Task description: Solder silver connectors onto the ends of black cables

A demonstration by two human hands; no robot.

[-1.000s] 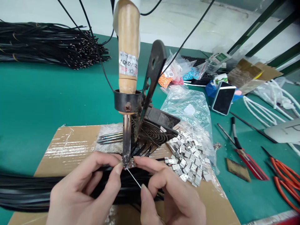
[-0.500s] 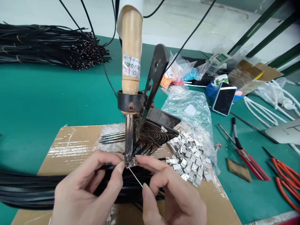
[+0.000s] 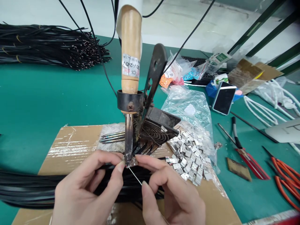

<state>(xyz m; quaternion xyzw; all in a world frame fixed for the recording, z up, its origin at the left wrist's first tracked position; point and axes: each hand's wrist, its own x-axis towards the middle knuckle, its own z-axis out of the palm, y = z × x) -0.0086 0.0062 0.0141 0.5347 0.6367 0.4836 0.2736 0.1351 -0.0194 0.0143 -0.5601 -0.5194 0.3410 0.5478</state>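
Note:
A wooden-handled soldering iron (image 3: 131, 47) hangs tip down in a black stand (image 3: 153, 78). Its tip reaches between my two hands. My left hand (image 3: 93, 184) is closed just left of the tip, thumb and forefinger pinching a small piece mostly hidden by the fingers. Between the thumb and fingers of my right hand (image 3: 171, 187) is a thin strand of solder wire (image 3: 135, 176), its far end at the iron's tip. The right forefinger reaches to a small metal USB connector (image 3: 134, 162) beside the tip. Under the hands runs a bundle of black cables (image 3: 30, 190).
Loose metal connectors (image 3: 192, 159) lie in a pile at right on a cardboard sheet (image 3: 77, 140). Behind the iron is a black fan (image 3: 161, 125). Further right are a phone (image 3: 224, 98), red-handled tweezers or cutters (image 3: 253, 164) and orange-handled scissors (image 3: 286, 181). More black cables (image 3: 53, 47) lie back left.
Almost nothing differs. My right hand has shifted very slightly left with the solder wire, and the left hand stays at the tip.

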